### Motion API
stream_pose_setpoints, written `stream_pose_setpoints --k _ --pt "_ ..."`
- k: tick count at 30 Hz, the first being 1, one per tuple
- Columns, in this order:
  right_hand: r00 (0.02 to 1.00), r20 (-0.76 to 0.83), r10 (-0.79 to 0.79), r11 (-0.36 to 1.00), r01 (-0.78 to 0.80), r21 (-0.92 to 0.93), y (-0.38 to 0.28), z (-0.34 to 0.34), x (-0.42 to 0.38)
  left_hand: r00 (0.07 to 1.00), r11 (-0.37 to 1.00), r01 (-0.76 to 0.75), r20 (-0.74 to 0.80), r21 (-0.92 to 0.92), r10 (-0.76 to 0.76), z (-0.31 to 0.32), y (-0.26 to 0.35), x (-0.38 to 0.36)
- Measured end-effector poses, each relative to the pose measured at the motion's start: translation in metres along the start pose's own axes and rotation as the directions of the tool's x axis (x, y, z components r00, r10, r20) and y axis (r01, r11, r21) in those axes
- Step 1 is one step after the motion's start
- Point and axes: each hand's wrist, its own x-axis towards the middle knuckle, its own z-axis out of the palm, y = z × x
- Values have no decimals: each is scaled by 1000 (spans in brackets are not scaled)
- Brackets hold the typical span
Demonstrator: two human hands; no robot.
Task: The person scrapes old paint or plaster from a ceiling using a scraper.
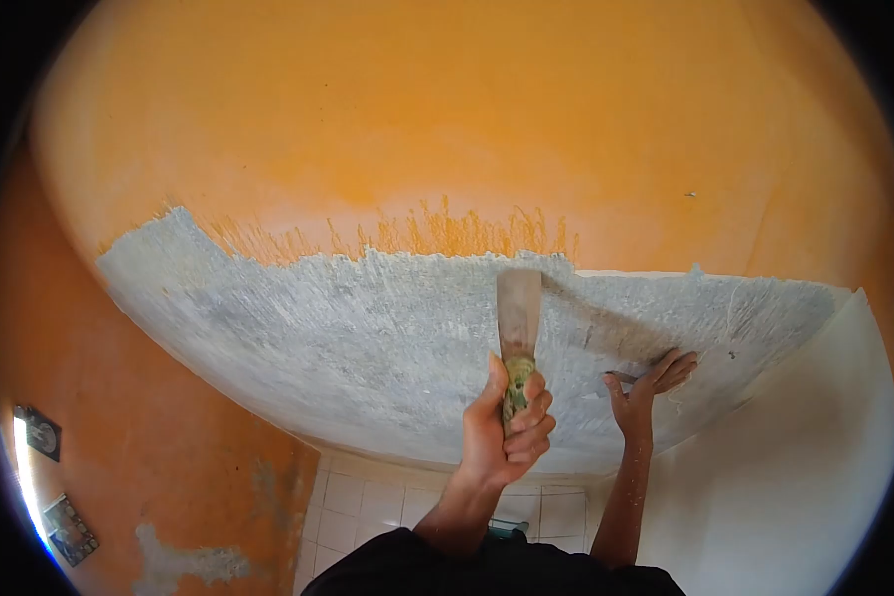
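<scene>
My left hand (507, 427) is closed around the worn, green-patterned handle of a scraper (520, 313), palm side toward me and thumb up along the handle. The scraper's wide flat blade points upward, its tip just below the ragged paint edge and over the grey scraped area (387, 328) of the wall. To the right, my right hand (651, 385) lies against the grey surface with its fingers stretched out and thumb apart. Above the edge, the wall keeps its orange paint (447, 109), with drip-like streaks running along the border.
On the left stands another orange wall (199, 397) with a grey bare patch (189, 561) and small pictures (42, 434) hung on it. A pale wall (795, 447) closes the right side. White floor tiles (377, 502) show below, with a green object (510, 526) near my body.
</scene>
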Motion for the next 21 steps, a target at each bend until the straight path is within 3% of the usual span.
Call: stream_pose_setpoints --k 3,10,13,17,21 --pt "999 -40 -19 1000 18 -11 1 4 6 997 1000 12 74 11 -13 10 9 5" --pt "999 -42 3 1000 -4 -23 1 3 2 998 995 60 41 -78 -57 -6 8 -10" --pt "998 -58 4 1000 -5 -13 1 5 -1 997 1000 24 74 -2 -23 19 8 -4" --pt "999 -40 25 1000 -26 -1 3 5 2 999 999 30 -17 -39 -31 2 5 -10" --pt "1000 -29 -8 1000 7 -6 0 1 -3 997 1000 31 67 2 -32 10 15 -2"
